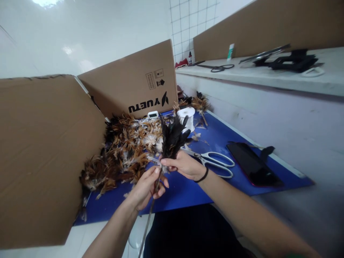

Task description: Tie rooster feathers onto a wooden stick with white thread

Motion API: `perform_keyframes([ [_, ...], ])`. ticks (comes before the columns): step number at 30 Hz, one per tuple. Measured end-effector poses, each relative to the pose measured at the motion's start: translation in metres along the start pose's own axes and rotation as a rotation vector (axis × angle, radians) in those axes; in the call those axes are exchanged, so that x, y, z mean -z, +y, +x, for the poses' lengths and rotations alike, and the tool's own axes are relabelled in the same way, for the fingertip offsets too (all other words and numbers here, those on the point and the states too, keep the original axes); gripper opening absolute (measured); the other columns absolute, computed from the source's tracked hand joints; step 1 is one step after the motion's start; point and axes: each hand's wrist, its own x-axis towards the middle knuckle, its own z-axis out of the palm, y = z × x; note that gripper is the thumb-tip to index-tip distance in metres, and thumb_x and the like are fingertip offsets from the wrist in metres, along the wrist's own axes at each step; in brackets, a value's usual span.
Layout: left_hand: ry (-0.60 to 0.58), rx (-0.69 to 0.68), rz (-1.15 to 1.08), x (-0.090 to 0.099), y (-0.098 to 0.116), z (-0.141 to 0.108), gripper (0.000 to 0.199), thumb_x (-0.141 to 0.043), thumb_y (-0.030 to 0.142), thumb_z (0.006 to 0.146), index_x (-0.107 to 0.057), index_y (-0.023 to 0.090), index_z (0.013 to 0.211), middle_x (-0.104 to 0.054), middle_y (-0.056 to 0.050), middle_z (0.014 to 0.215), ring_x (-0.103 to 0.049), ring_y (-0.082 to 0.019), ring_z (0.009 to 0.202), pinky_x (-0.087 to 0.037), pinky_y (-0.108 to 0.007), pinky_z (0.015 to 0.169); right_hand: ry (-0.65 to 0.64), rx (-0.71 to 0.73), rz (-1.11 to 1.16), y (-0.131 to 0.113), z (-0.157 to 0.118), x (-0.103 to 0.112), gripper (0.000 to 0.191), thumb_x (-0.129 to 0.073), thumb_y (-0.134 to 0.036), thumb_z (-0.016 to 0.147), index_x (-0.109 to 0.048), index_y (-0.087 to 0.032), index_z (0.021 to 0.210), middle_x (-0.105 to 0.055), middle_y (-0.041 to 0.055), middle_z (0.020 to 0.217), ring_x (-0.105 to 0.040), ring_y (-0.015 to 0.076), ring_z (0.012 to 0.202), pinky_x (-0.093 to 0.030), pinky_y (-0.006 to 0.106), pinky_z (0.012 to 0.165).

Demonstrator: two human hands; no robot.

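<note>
My left hand [147, 187] is closed around a thin brown stick [147, 226] that runs down toward my lap. Just above it, my right hand [185, 165] pinches the base of a dark feather bunch [174, 138] at the stick's upper end. The black feathers fan upward and away from me. A pale strip [153, 159] sticks out to the left between the hands; I cannot tell if it is tape or a quill. Beyond my right wrist lie scissors with white handles [218, 159] on the blue table [185, 191].
Brown and white feathers [126, 147] are heaped on the left. Cardboard panels [113, 86] stand behind and left. A white roll [186, 114], a small digital timer [153, 114] and a phone [254, 164] lie on the table. Black scissors [219, 68] rest on the right ledge [258, 77].
</note>
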Motion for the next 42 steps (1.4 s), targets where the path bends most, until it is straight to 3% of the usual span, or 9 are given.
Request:
perform_keyframes([
  [6, 0.072, -0.066, -0.062, -0.01, -0.007, 0.008, 0.042, -0.056, 0.052, 0.081, -0.051, 0.015, 0.1, -0.058, -0.006, 0.084, -0.048, -0.006, 0.05, -0.019, -0.014, 0.034, -0.044, -0.01, -0.057, -0.002, -0.007, 0.004, 0.026, -0.074, -0.033, 0.067, -0.058, -0.013, 0.072, -0.052, -0.0037, 0.058, -0.041, 0.0049, 0.047, -0.029, 0.02, 0.043],
  [11, 0.05, -0.092, 0.122, -0.013, -0.009, 0.011, 0.046, -0.05, 0.057, 0.082, -0.052, 0.013, 0.095, -0.055, -0.003, 0.072, -0.041, -0.005, 0.048, -0.019, -0.015, 0.036, 0.03, -0.065, -0.185, -0.007, -0.007, 0.004, 0.029, -0.076, -0.033, 0.064, -0.055, -0.012, 0.063, -0.048, -0.0053, 0.051, -0.04, 0.0043, 0.045, -0.029, 0.019, 0.042],
  [16, 0.05, -0.062, 0.292, -0.009, -0.009, 0.013, 0.047, -0.051, 0.058, 0.081, -0.054, 0.013, 0.091, -0.05, 0.0, 0.07, -0.037, -0.004, 0.047, -0.02, -0.017, 0.039, -0.009, -0.132, -0.223, -0.004, -0.001, 0.007, 0.031, -0.075, -0.034, 0.063, -0.052, -0.014, 0.059, -0.045, -0.0063, 0.047, -0.038, 0.0039, 0.044, -0.026, 0.018, 0.041],
  [27, -0.032, 0.044, 0.333, -0.001, -0.001, 0.013, 0.044, -0.048, 0.057, 0.083, -0.051, 0.014, 0.093, -0.038, 0.004, 0.069, -0.03, -0.002, 0.046, -0.014, -0.018, 0.041, -0.057, -0.179, -0.321, -0.012, 0.008, 0.008, 0.026, -0.074, -0.033, 0.065, -0.056, -0.013, 0.065, -0.053, -0.0035, 0.05, -0.046, 0.0067, 0.045, -0.032, 0.019, 0.041],
  [35, 0.046, 0.103, 0.265, 0.007, -0.002, 0.024, 0.044, -0.056, 0.058, 0.077, -0.038, 0.018, 0.077, -0.03, 0.008, 0.061, -0.021, -0.001, 0.042, -0.01, -0.017, 0.04, -0.04, -0.178, -0.165, -0.009, 0.022, 0.004, 0.035, -0.081, -0.029, 0.053, -0.056, -0.014, 0.072, -0.056, -0.0046, 0.057, -0.045, 0.0052, 0.045, -0.031, 0.019, 0.041],
  [42, 0.121, 0.129, 0.235, 0.011, 0.018, 0.026, 0.044, -0.058, 0.057, 0.075, -0.036, 0.019, 0.076, -0.032, 0.008, 0.058, -0.021, -0.001, 0.04, -0.006, -0.016, 0.039, -0.061, -0.056, -0.059, -0.007, 0.041, 0.002, 0.03, -0.077, -0.027, 0.056, -0.051, -0.014, 0.061, -0.049, -0.0067, 0.047, -0.037, 0.0033, 0.039, -0.027, 0.02, 0.039],
])
